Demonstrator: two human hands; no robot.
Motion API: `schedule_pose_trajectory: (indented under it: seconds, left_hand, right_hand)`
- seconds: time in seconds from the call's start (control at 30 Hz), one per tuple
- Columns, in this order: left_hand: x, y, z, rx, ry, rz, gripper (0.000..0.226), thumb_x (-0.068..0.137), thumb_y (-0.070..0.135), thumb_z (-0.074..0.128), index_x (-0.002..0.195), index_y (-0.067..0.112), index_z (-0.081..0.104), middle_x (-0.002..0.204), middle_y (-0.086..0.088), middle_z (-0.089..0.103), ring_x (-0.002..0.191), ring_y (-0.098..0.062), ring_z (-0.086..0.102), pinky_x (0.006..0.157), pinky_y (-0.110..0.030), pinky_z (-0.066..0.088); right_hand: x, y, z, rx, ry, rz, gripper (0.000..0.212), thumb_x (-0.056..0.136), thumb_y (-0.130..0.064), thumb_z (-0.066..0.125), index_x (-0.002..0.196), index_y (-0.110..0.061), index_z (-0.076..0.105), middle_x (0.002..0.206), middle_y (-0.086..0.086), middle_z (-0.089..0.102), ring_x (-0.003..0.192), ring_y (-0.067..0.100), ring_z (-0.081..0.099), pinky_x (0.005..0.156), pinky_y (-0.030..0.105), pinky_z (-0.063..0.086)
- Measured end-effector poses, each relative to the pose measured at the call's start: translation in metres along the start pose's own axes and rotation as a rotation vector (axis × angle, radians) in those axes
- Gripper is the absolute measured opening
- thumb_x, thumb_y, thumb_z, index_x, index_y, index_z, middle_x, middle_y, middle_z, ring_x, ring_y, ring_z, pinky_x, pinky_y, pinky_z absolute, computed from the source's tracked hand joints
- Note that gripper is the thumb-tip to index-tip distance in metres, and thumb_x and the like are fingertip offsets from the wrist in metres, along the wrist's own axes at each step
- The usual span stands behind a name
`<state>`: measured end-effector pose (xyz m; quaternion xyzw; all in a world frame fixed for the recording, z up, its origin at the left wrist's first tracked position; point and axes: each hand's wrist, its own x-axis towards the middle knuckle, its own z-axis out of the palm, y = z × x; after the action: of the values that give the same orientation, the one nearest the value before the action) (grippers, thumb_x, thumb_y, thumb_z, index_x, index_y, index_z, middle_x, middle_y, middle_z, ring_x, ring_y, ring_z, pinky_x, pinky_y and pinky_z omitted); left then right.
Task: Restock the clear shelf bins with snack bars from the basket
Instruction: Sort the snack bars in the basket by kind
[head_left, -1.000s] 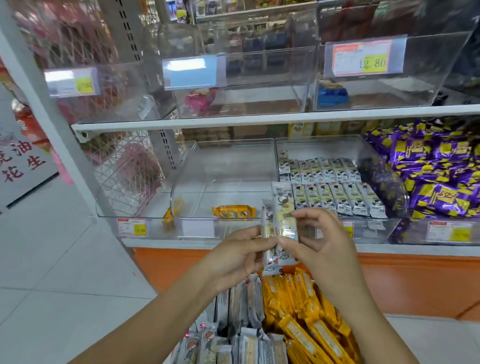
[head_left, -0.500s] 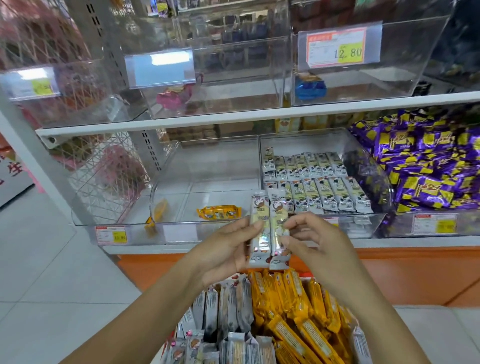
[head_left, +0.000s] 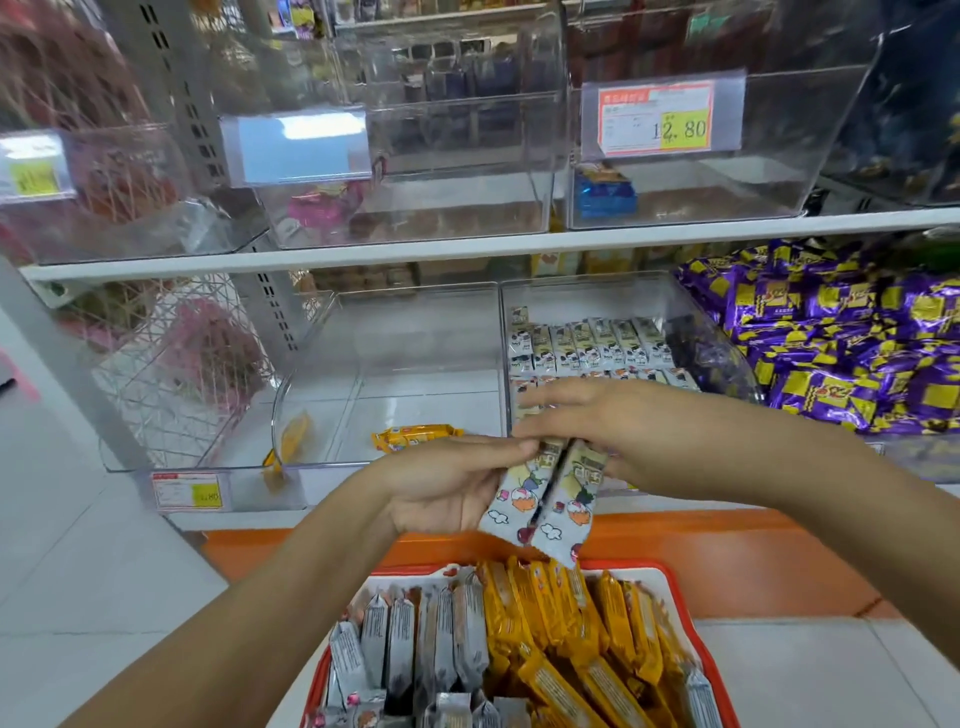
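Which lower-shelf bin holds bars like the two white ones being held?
The bin behind the held bars, lined with matching white bars; its left neighbour has an orange bar, its right purple packs.

Seen from the wearer's own head camera: a person's bare left hand (head_left: 441, 483) and bare right hand (head_left: 623, 421), slim-fingered, each joined to a bare forearm. The left forearm (head_left: 260, 613) and right forearm (head_left: 841, 493) are uncovered from wrist to frame edge. The right hand's fingertips (head_left: 524, 402) are blurred.

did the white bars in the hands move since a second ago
Yes, downward: the white bars reached above the orange bar before, now hang below it.
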<state>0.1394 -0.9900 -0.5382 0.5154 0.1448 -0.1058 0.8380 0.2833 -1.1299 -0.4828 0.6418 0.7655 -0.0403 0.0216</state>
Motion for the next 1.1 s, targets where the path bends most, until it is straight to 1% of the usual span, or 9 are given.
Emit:
schedule_pose_trajectory:
  seconds: [0.13, 0.33, 0.43, 0.57, 0.7, 0.77, 0.83, 0.97, 1.1]
  left_hand:
    - [0.010, 0.008, -0.001, 0.009, -0.062, -0.041, 0.037, 0.081, 0.019, 0.068, 0.115, 0.006, 0.063, 0.115, -0.011, 0.066, 0.102, -0.019, 0.065, 0.093, -0.034, 0.051]
    - [0.018, 0.035, -0.005, -0.018, -0.058, 0.009, 0.053, 0.072, 0.029, 0.071, 0.116, 0.004, 0.057, 0.109, -0.017, 0.068, 0.096, -0.027, 0.068, 0.081, -0.040, 0.058]
    - [0.022, 0.052, -0.010, 0.035, 0.172, 0.136, 0.033, 0.085, 0.028, 0.060, 0.107, 0.004, 0.060, 0.101, -0.018, 0.070, 0.088, -0.026, 0.070, 0.077, -0.035, 0.059]
    - [0.035, 0.058, -0.017, 0.497, 0.792, 0.425, 0.024, 0.094, 0.016, 0.055, 0.117, 0.010, 0.062, 0.122, -0.009, 0.063, 0.107, -0.018, 0.060, 0.096, -0.028, 0.047]
    - [0.051, 0.044, -0.022, 0.842, 0.779, 0.224, 0.055, 0.092, 0.023, 0.060, 0.140, 0.005, 0.043, 0.143, -0.009, 0.047, 0.128, -0.021, 0.047, 0.105, -0.027, 0.034]
    - [0.057, 0.037, -0.024, 0.898, 0.730, 0.173, 0.050, 0.092, 0.026, 0.060, 0.137, 0.008, 0.048, 0.137, -0.012, 0.053, 0.110, -0.025, 0.059, 0.085, -0.026, 0.048]
    - [0.058, 0.034, -0.024, 0.900, 0.716, 0.202, 0.035, 0.093, 0.022, 0.058, 0.126, 0.011, 0.058, 0.120, -0.014, 0.063, 0.096, -0.034, 0.060, 0.053, -0.016, 0.040]
    - [0.055, 0.033, -0.026, 0.853, 0.680, 0.251, 0.031, 0.093, 0.020, 0.057, 0.124, 0.015, 0.059, 0.117, -0.006, 0.066, 0.098, -0.021, 0.061, 0.064, -0.017, 0.042]
    - [0.052, 0.031, -0.027, 0.793, 0.622, 0.252, 0.035, 0.095, 0.019, 0.054, 0.130, 0.016, 0.054, 0.120, -0.002, 0.063, 0.079, -0.003, 0.055, 0.047, -0.001, 0.035]
  right_hand:
    - [-0.003, 0.011, -0.003, -0.034, 0.030, -0.050, 0.059, 0.088, -0.010, 0.059, 0.141, -0.028, 0.040, 0.144, -0.012, 0.040, 0.130, 0.005, 0.035, 0.110, 0.020, 0.025]
    - [-0.006, 0.041, -0.004, -0.156, 0.088, 0.062, 0.068, 0.080, -0.037, 0.067, 0.138, -0.039, 0.033, 0.128, -0.016, 0.032, 0.108, 0.002, 0.024, 0.081, 0.014, 0.034]
    - [0.005, 0.068, -0.004, 0.027, 0.170, 0.228, 0.071, 0.072, -0.037, 0.076, 0.134, -0.029, 0.042, 0.112, -0.016, 0.040, 0.105, 0.006, 0.033, 0.082, 0.019, 0.029]
    - [0.036, 0.112, 0.009, 0.218, 0.153, 0.633, 0.065, 0.075, -0.038, 0.075, 0.129, -0.016, 0.047, 0.116, 0.000, 0.059, 0.095, 0.017, 0.055, 0.078, 0.027, 0.045]
    - [0.078, 0.136, 0.027, 0.333, 0.099, 0.910, 0.042, 0.083, -0.041, 0.067, 0.104, -0.006, 0.056, 0.088, 0.004, 0.066, 0.068, 0.013, 0.058, 0.061, 0.026, 0.047]
    - [0.101, 0.140, 0.034, 0.315, 0.057, 0.961, 0.046, 0.085, -0.052, 0.062, 0.093, -0.006, 0.059, 0.080, 0.003, 0.060, 0.071, 0.016, 0.057, 0.065, 0.026, 0.045]
    - [0.123, 0.142, 0.040, 0.334, 0.064, 1.013, 0.050, 0.085, -0.057, 0.058, 0.089, -0.007, 0.059, 0.085, 0.006, 0.059, 0.076, 0.021, 0.057, 0.071, 0.027, 0.046]
    - [0.156, 0.142, 0.052, 0.429, 0.163, 1.109, 0.085, 0.088, -0.067, 0.044, 0.138, 0.000, 0.036, 0.135, 0.018, 0.043, 0.122, 0.033, 0.047, 0.093, 0.040, 0.046]
    - [0.160, 0.138, 0.051, 0.543, 0.216, 1.082, 0.086, 0.090, -0.061, 0.047, 0.150, -0.007, 0.018, 0.150, 0.019, 0.024, 0.135, 0.037, 0.035, 0.098, 0.040, 0.042]
